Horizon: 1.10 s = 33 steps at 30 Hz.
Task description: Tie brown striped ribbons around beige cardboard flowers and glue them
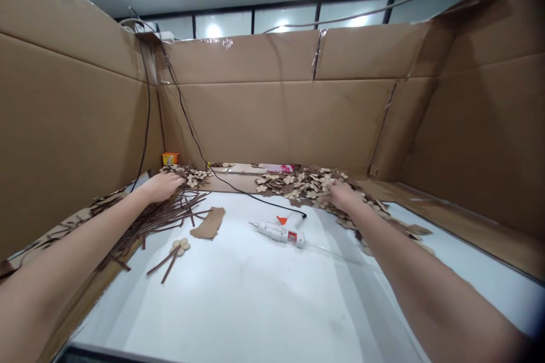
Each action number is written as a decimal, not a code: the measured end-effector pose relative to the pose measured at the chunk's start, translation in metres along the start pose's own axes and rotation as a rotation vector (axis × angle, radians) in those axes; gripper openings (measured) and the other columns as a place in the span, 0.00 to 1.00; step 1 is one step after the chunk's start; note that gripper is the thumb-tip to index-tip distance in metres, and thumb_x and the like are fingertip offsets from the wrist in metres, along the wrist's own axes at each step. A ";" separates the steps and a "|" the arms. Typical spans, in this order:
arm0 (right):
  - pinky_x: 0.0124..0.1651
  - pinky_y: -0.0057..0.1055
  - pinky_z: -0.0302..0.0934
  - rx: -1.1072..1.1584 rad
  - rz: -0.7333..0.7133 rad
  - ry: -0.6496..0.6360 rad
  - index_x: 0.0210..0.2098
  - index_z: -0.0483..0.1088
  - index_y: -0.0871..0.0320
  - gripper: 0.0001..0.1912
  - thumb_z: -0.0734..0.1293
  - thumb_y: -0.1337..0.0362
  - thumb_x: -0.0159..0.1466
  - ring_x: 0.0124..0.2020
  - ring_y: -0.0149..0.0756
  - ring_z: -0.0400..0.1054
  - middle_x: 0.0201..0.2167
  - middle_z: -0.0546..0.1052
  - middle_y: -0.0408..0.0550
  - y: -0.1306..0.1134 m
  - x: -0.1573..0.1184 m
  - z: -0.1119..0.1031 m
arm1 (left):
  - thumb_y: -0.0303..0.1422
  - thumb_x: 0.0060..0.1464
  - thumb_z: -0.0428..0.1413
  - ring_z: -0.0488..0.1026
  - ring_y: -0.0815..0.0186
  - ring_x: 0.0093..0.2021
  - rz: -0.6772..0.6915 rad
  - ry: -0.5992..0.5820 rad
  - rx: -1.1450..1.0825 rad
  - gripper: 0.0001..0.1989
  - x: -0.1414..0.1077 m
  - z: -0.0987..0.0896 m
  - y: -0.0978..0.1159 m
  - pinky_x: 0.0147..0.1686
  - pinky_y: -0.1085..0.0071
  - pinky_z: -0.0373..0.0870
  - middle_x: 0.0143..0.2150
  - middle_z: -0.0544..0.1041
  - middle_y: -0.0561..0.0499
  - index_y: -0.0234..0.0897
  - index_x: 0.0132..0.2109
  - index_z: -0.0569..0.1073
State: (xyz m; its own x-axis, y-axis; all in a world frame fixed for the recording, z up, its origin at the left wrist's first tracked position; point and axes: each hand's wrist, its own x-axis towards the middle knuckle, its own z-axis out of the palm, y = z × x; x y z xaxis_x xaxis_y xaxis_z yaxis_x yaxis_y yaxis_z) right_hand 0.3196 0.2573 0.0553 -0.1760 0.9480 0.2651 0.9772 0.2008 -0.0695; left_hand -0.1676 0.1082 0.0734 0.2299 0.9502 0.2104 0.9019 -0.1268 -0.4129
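Left hand [167, 186] and right hand [343, 195] are at loose brown-beige flat flowers [300, 184] behind the white plastic glue gun [281, 233], grip unclear; leftward of it, one brown-stemmed beige flower [180, 246] seems arranged.

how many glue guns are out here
1: the glue gun lies on the white tabletop, nearer the right hand than the left hand. No other shows.

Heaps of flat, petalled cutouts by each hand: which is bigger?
The wide heap of pale and brown flower cutouts at the right hand; it spreads farther than the small heap at the left hand.
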 end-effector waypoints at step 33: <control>0.46 0.43 0.62 -0.112 -0.906 -0.097 0.54 0.63 0.59 0.32 0.54 0.82 0.52 0.50 0.48 0.64 0.49 0.66 0.60 -0.072 -0.039 -0.005 | 0.34 0.61 0.45 0.63 0.61 0.58 0.448 0.160 -0.374 0.19 -0.131 -0.079 0.200 0.53 0.65 0.59 0.56 0.69 0.44 0.36 0.57 0.61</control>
State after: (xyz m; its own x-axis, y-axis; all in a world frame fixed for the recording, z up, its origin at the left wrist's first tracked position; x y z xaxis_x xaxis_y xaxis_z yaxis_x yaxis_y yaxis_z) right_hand 0.2569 0.2041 0.0551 -0.8845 0.4577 0.0904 0.4659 0.8570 0.2202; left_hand 0.0116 -0.0638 0.0328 0.6427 0.7306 0.2305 0.7656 -0.6236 -0.1580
